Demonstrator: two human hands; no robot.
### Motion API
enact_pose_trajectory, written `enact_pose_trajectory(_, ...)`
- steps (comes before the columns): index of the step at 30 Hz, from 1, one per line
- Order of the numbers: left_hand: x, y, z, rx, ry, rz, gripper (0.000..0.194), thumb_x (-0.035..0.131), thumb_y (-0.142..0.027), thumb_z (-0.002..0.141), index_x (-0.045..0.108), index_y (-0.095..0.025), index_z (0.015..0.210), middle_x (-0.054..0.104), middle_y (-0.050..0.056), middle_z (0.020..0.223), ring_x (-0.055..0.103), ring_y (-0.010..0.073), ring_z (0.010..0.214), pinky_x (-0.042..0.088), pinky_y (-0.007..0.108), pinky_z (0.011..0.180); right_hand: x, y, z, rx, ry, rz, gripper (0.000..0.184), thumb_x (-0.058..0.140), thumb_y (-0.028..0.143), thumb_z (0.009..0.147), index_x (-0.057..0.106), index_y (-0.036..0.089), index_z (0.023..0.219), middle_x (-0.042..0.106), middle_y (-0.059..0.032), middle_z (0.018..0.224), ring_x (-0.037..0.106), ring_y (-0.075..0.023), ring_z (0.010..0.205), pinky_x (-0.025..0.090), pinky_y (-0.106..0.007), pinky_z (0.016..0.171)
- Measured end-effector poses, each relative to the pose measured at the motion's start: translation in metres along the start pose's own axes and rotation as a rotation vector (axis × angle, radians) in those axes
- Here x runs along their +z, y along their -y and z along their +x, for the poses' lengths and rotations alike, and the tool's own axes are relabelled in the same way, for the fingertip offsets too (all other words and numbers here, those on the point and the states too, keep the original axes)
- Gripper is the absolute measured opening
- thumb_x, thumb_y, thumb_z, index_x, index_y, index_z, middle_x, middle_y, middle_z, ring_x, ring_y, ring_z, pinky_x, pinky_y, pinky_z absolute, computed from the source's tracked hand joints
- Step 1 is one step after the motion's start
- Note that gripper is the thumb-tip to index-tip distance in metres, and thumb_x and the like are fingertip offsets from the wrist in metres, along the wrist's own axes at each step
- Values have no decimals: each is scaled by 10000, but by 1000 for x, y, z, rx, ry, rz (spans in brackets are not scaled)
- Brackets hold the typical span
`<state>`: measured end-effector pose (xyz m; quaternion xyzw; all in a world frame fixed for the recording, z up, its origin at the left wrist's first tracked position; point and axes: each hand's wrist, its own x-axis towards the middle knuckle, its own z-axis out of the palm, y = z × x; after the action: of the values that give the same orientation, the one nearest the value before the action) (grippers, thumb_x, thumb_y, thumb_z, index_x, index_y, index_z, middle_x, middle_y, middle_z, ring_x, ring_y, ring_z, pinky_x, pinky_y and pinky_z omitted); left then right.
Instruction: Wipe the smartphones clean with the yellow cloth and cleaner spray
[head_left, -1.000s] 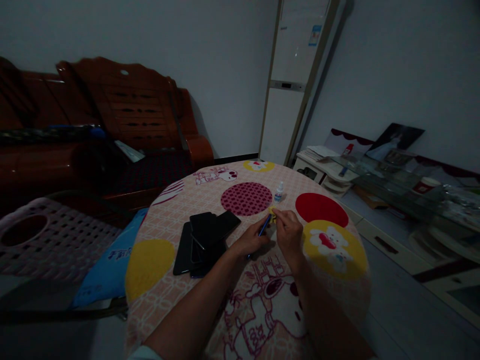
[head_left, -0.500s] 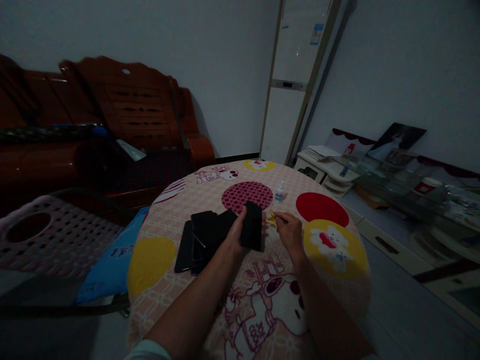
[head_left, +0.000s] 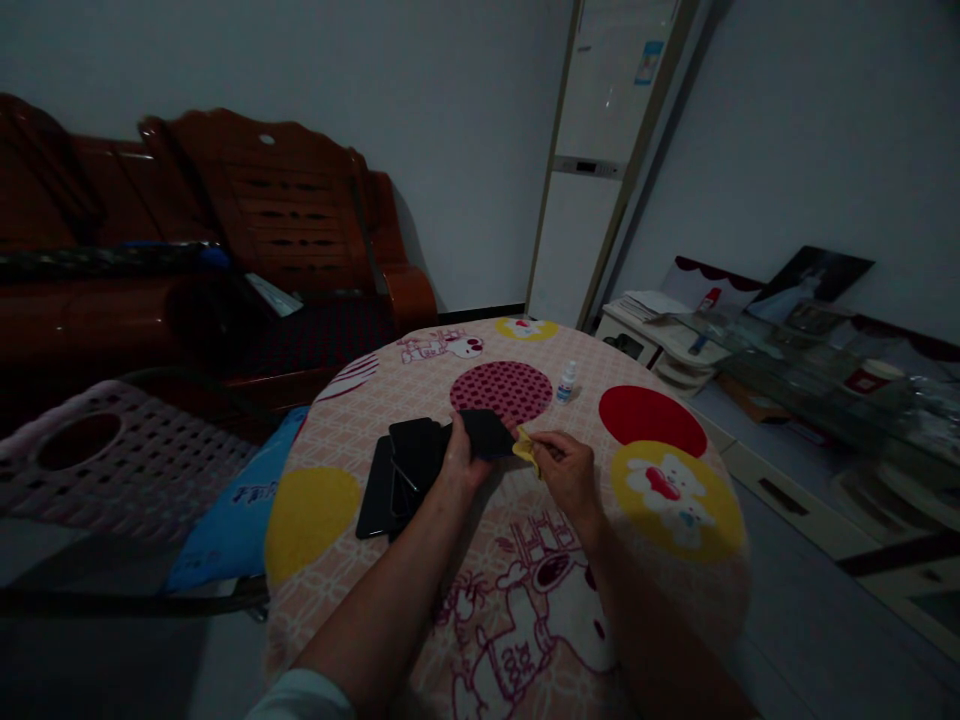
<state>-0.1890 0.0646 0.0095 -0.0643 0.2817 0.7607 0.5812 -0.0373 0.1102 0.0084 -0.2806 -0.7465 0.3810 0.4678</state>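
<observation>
A black phone (head_left: pixel 486 434) lies tilted in my left hand (head_left: pixel 463 465), the thumb along its near side. My right hand (head_left: pixel 568 470) pinches a small yellow cloth (head_left: pixel 527 449), whose edge meets the phone's right end. Left of my left hand, several dark phones and a larger flat device like a tablet (head_left: pixel 377 490) are piled on the table. Beyond my right hand a small white spray bottle (head_left: pixel 566 383) with a blue label stands upright.
The round table (head_left: pixel 330 630) wears a patterned cloth. A wooden sofa (head_left: pixel 300 215) is at the back left, and a woven chair (head_left: pixel 150 450) with a blue bag (head_left: pixel 232 525) at the left. To the right is a cabinet (head_left: pixel 780 490) with a cup (head_left: pixel 870 376).
My left hand has turned the phone from nearly upright to a flatter, sideways tilt. My right hand has brought the yellow cloth left against the phone's end. The view has shifted slightly.
</observation>
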Motion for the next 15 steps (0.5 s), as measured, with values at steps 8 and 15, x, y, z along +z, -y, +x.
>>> enact_pose_trajectory(8,-5,5,4,10,1,-5,601,299,-661,874,598,-140,868,676,104,753,675,220,696,562,356,666,16,12,-14,-243,0,-193,167,553,137,829,708,172,880,637,-43,749,605,-138,687,474,-231,638)
enact_pose_trajectory(15,-7,12,7,-15,59,-45,609,373,-677,843,618,-123,775,647,86,647,652,206,627,563,373,699,30,18,-25,-417,76,-255,156,529,163,890,679,196,917,642,-49,791,601,-155,759,490,-266,703)
